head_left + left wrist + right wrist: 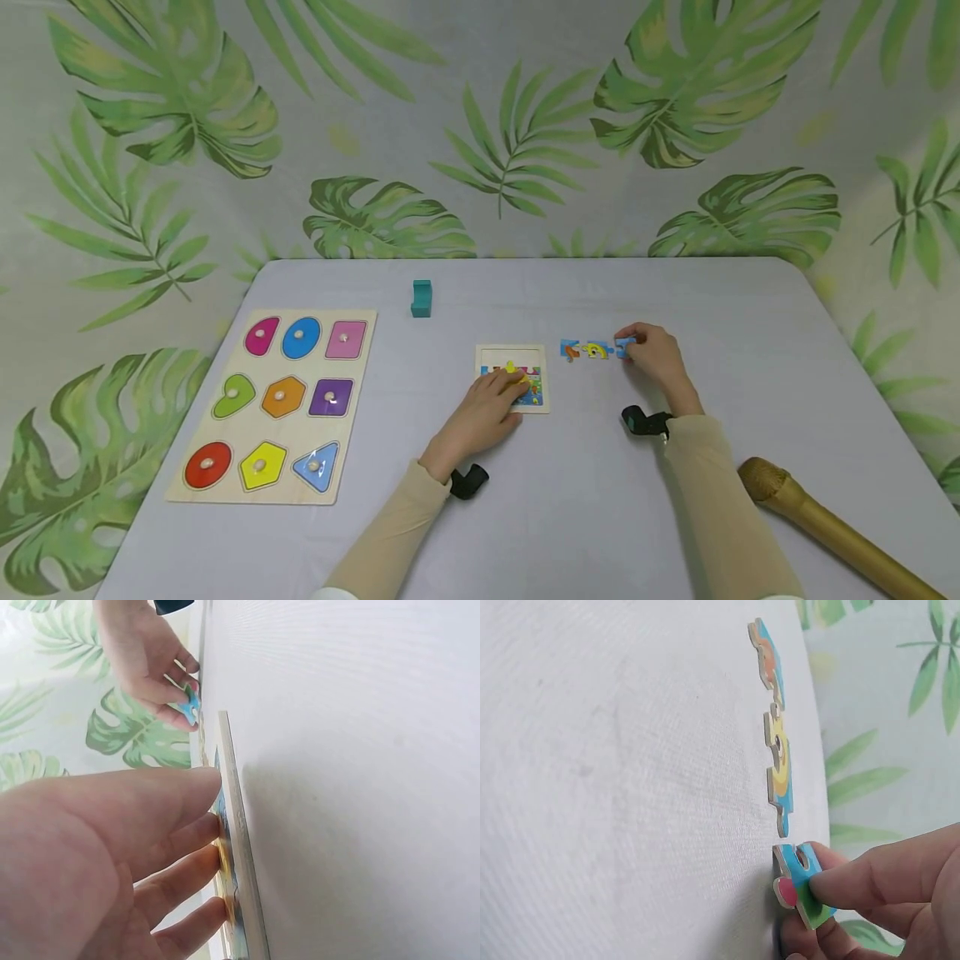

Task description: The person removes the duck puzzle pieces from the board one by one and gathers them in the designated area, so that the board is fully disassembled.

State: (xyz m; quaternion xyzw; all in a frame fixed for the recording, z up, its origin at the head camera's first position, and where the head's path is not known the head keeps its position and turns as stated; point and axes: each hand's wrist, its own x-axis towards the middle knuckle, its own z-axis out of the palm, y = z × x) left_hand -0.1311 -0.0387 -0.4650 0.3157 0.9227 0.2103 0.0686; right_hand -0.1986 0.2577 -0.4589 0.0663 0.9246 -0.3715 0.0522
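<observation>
My left hand (483, 410) rests on a small wooden jigsaw puzzle (534, 400) in a pale frame, its fingertips touching the colourful pieces inside. The top of that frame shows bare wood. To its right, my right hand (655, 357) pinches a blue and green puzzle piece (804, 885) with a pink knob between thumb and fingers. In the right wrist view this piece is tilted, close to the tabletop. Lined up beside it lie a yellow and blue puzzle piece (780, 761) and an orange and blue puzzle piece (768, 660).
A wooden shape board (300, 425) with several knobbed coloured shapes lies at the left. A teal block (422, 299) stands near the back edge. A gold microphone (832, 525) lies at the front right. White cloth (585, 525) covers the table.
</observation>
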